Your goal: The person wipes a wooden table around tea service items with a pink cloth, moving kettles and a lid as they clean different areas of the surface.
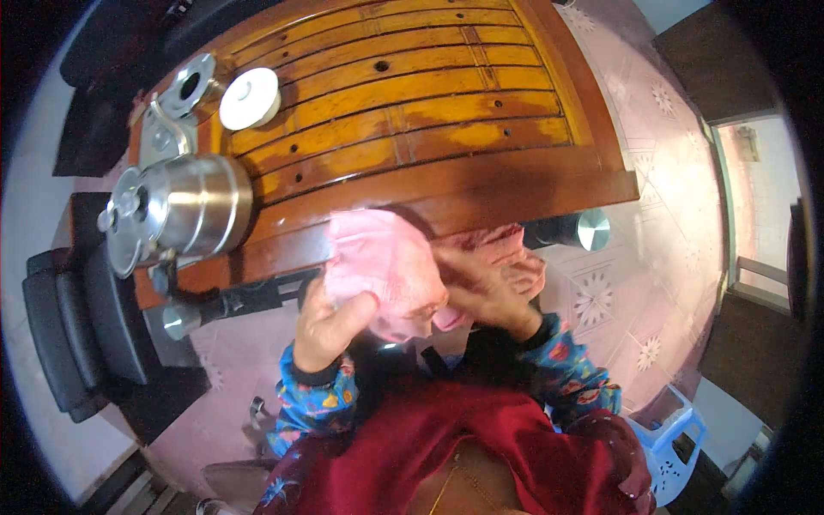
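A crumpled pink cloth (385, 261) is bunched at the near edge of a wooden tea table (547, 183). My left hand (329, 325) grips its left side, thumb on top and fingers hidden behind it. Against the right side of the cloth is my right hand (492, 296), blurred, with its fingers stretched toward the table. More pink fabric (524, 267) shows just past that hand. The blur hides whether the right fingers pinch any of it. Both wrists come out of blue patterned sleeves with dark cuffs.
A stainless steel kettle (199, 203) stands on the table's left end. Behind it are a metal spout (172, 125), a round metal fitting (196, 84) and a white lidded bowl (251, 96). Black chairs (112, 315) flank the left; a blue plastic stool (673, 444) is at lower right.
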`<action>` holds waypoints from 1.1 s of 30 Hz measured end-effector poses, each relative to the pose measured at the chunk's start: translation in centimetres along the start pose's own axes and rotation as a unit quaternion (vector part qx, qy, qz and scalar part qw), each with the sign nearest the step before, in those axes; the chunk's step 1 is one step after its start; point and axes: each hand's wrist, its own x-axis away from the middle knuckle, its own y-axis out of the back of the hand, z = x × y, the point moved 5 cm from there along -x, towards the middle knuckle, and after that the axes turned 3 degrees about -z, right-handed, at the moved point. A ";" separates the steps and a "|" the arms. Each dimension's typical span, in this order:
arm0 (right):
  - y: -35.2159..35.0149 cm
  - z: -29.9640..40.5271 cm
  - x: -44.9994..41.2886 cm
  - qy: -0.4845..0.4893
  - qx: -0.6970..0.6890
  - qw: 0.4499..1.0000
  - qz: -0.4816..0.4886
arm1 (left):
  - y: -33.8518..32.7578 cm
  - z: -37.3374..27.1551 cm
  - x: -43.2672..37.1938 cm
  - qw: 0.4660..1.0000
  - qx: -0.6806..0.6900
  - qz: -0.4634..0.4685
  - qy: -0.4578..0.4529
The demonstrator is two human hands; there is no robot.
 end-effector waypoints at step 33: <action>-3.1 -4.9 -2.7 -0.228 -0.048 0.972 0.004 | 4.7 2.5 -2.3 0.926 -0.287 -0.192 -0.154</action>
